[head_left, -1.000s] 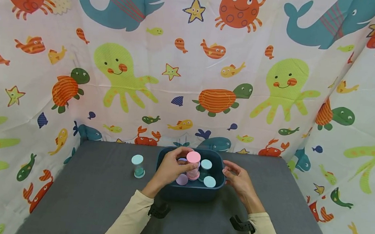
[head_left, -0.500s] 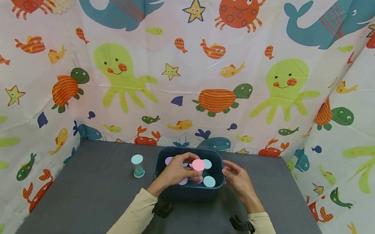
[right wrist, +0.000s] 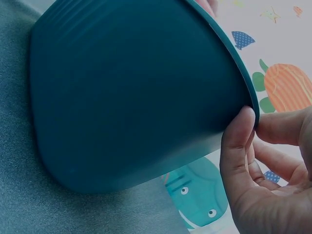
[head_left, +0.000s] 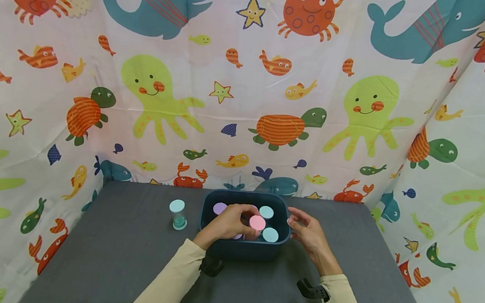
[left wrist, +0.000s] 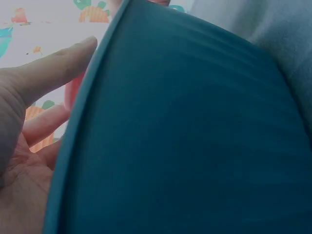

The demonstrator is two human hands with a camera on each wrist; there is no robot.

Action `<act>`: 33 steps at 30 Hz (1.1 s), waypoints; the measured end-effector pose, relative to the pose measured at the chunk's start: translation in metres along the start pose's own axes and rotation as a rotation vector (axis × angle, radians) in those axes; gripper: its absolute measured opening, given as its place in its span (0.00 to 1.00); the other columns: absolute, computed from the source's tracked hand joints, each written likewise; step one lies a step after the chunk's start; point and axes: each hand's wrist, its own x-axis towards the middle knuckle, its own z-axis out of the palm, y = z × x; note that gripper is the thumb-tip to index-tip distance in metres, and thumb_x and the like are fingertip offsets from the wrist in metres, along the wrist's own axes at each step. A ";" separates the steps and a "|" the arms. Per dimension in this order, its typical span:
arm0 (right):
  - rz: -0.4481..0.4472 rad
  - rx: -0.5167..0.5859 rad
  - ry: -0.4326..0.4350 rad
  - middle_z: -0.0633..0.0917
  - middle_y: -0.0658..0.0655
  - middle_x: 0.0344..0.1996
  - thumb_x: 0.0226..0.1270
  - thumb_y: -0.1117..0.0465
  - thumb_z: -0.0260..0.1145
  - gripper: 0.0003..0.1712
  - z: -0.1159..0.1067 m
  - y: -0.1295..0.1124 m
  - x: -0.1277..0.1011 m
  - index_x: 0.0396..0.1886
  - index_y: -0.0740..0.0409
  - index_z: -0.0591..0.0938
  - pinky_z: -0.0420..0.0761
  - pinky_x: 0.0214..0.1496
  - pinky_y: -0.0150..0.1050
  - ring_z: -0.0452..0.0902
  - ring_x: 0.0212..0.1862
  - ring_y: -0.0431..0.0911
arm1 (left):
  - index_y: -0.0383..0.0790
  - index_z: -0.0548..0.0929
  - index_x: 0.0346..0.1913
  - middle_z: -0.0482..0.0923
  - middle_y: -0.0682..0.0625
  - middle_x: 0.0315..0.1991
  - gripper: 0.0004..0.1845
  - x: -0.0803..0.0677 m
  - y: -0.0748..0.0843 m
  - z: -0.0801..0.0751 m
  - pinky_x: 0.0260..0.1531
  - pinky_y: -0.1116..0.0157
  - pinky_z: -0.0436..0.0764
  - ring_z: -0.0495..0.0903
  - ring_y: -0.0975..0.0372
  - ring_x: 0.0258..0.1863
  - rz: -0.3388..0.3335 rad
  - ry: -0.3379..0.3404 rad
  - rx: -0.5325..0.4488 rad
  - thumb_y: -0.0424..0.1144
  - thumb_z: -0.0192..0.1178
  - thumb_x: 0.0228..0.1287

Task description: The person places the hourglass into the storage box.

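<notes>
A dark teal tub point(head_left: 242, 252) stands at the middle of the grey table point(head_left: 128, 266). My left hand point(head_left: 246, 218) reaches into it and grips a pink-capped timer point(head_left: 257, 222), held low among the others. Inside the tub show a purple cap point(head_left: 219, 208) and two pale teal caps point(head_left: 266, 212) point(head_left: 270, 234). My right hand point(head_left: 296, 219) stays at the tub's right rim with loosely bent fingers. In the right wrist view its thumb point(right wrist: 240, 136) touches the rim of the tub point(right wrist: 131, 97). The tub wall point(left wrist: 195, 122) fills the left wrist view.
A teal-capped timer point(head_left: 176, 213) stands alone on the table left of the tub. Sea-animal cloth point(head_left: 247, 99) hangs close behind the table and along both sides. Grey table surface lies open on both sides of the tub and in front of it.
My left hand has lowered the pink-capped timer from above the rim down into the tub. The right hand has stayed at the right rim.
</notes>
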 end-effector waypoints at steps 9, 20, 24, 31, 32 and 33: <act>-0.009 0.009 -0.004 0.76 0.58 0.48 0.73 0.61 0.60 0.24 -0.001 0.002 0.002 0.67 0.55 0.73 0.82 0.40 0.35 0.76 0.41 0.46 | 0.45 0.82 0.50 0.84 0.53 0.44 0.24 0.002 -0.007 0.001 0.52 0.61 0.79 0.79 0.62 0.42 0.005 -0.031 0.120 0.43 0.77 0.49; -0.017 0.006 -0.008 0.75 0.59 0.48 0.73 0.61 0.60 0.25 -0.001 0.002 0.001 0.68 0.55 0.73 0.82 0.40 0.35 0.76 0.42 0.47 | 0.45 0.82 0.46 0.85 0.52 0.42 0.20 0.006 -0.013 0.005 0.51 0.63 0.79 0.80 0.65 0.39 -0.007 -0.079 0.160 0.39 0.76 0.49; -0.017 0.014 -0.012 0.76 0.58 0.48 0.73 0.61 0.60 0.25 -0.001 0.003 0.001 0.68 0.55 0.73 0.82 0.39 0.35 0.76 0.41 0.46 | 0.44 0.83 0.45 0.86 0.52 0.42 0.19 0.006 -0.011 0.006 0.52 0.63 0.80 0.81 0.65 0.40 -0.011 -0.095 0.175 0.36 0.76 0.49; -0.017 0.033 -0.026 0.76 0.56 0.46 0.73 0.62 0.59 0.25 -0.002 0.003 0.002 0.68 0.55 0.72 0.82 0.38 0.35 0.77 0.39 0.44 | 0.43 0.84 0.44 0.86 0.51 0.41 0.17 0.008 -0.011 0.007 0.52 0.64 0.80 0.81 0.64 0.41 -0.016 -0.127 0.210 0.34 0.75 0.51; -0.018 0.033 -0.028 0.76 0.55 0.45 0.73 0.62 0.59 0.25 -0.002 0.003 0.001 0.68 0.55 0.72 0.82 0.38 0.35 0.77 0.39 0.44 | 0.43 0.84 0.44 0.86 0.52 0.41 0.16 0.008 -0.011 0.007 0.52 0.64 0.80 0.81 0.64 0.41 -0.023 -0.135 0.211 0.33 0.74 0.51; -0.017 0.034 -0.030 0.76 0.55 0.45 0.73 0.62 0.59 0.25 -0.002 0.003 0.001 0.68 0.55 0.72 0.82 0.38 0.35 0.77 0.39 0.44 | 0.43 0.84 0.44 0.86 0.52 0.41 0.16 0.009 -0.012 0.008 0.51 0.64 0.80 0.81 0.64 0.41 -0.031 -0.143 0.211 0.33 0.74 0.51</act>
